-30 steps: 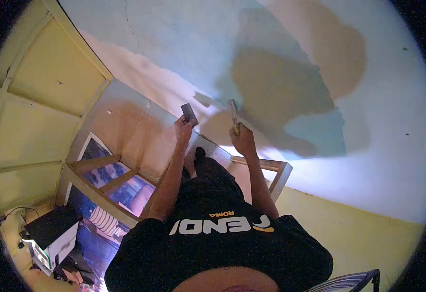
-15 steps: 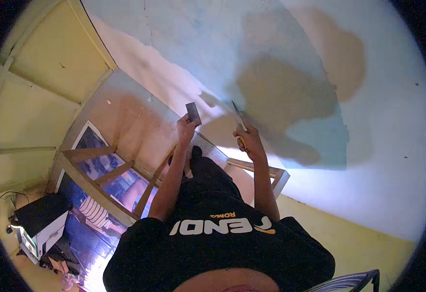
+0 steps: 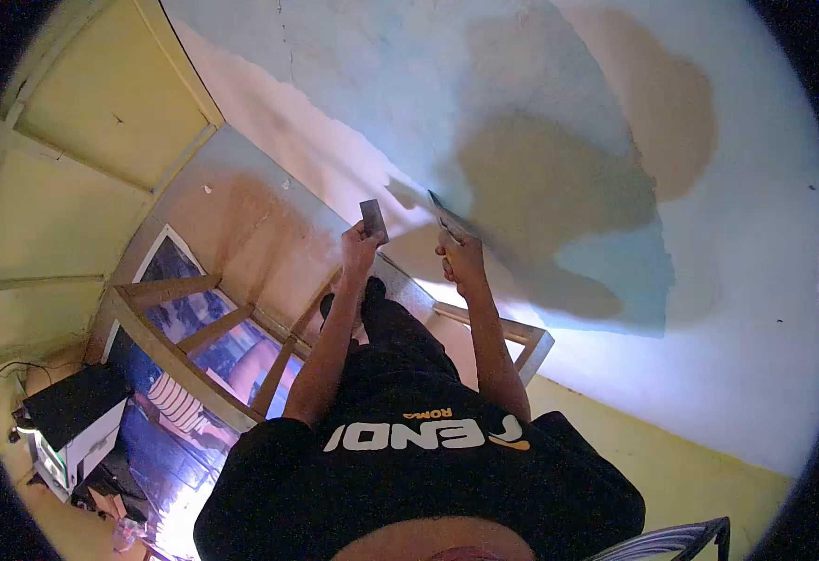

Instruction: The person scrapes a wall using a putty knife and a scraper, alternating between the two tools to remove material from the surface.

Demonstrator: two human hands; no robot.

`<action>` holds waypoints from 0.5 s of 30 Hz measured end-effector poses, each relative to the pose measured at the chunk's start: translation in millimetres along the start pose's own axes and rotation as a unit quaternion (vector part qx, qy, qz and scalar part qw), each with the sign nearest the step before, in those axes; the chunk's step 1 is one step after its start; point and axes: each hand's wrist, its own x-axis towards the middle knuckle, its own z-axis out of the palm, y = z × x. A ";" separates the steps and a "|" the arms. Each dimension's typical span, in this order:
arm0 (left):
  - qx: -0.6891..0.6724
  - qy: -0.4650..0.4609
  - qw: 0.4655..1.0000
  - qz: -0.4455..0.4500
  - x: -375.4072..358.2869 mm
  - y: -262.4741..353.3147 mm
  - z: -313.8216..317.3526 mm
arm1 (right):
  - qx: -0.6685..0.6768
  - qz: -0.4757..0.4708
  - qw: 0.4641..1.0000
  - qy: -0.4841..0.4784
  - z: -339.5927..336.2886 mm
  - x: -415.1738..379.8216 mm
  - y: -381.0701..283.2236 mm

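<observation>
My left hand (image 3: 360,251) is closed around the lower end of a flat dark grey rectangular piece (image 3: 372,221), held up in front of the wall. To its right, my right hand (image 3: 463,263) grips the light handle of a putty knife (image 3: 448,224). The knife's blade points up and left, its tip at or close to the painted wall (image 3: 372,93). Whether the tip touches cannot be made out. Shadows of my arms and head fall on the wall's blue and whitish areas.
A wooden ladder-like frame (image 3: 185,366) stands at the left, with another wooden part (image 3: 533,351) at the right. Behind the frame is a large printed picture (image 3: 172,411). A black and white machine (image 3: 82,421) sits at lower left, beside yellow panels (image 3: 101,122).
My right hand has moved a little left with the putty knife, closer to my left hand. The left hand and the grey piece have barely moved.
</observation>
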 end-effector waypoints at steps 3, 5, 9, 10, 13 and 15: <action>-0.025 -0.002 1.000 0.015 8.8 -5.9 -1.3 | -0.009 -0.008 1.000 0.005 -3.9 -0.6 -3.5; -0.021 0.003 1.000 0.020 3.3 -6.0 -3.1 | -0.004 0.003 1.000 0.000 -3.3 3.2 1.7; 0.000 0.000 1.000 0.010 2.6 6.2 1.3 | 0.023 0.011 1.000 0.010 3.0 7.5 10.6; -0.004 0.002 1.000 0.006 5.5 6.1 0.1 | 0.026 0.009 1.000 0.011 5.6 6.7 9.2; 0.040 0.004 0.999 -0.002 2.3 11.3 -1.8 | 0.004 0.006 1.000 0.020 16.3 5.3 6.3; 0.027 -0.003 1.000 -0.006 0.9 11.2 0.3 | 0.000 -0.002 1.000 0.019 13.1 3.7 11.0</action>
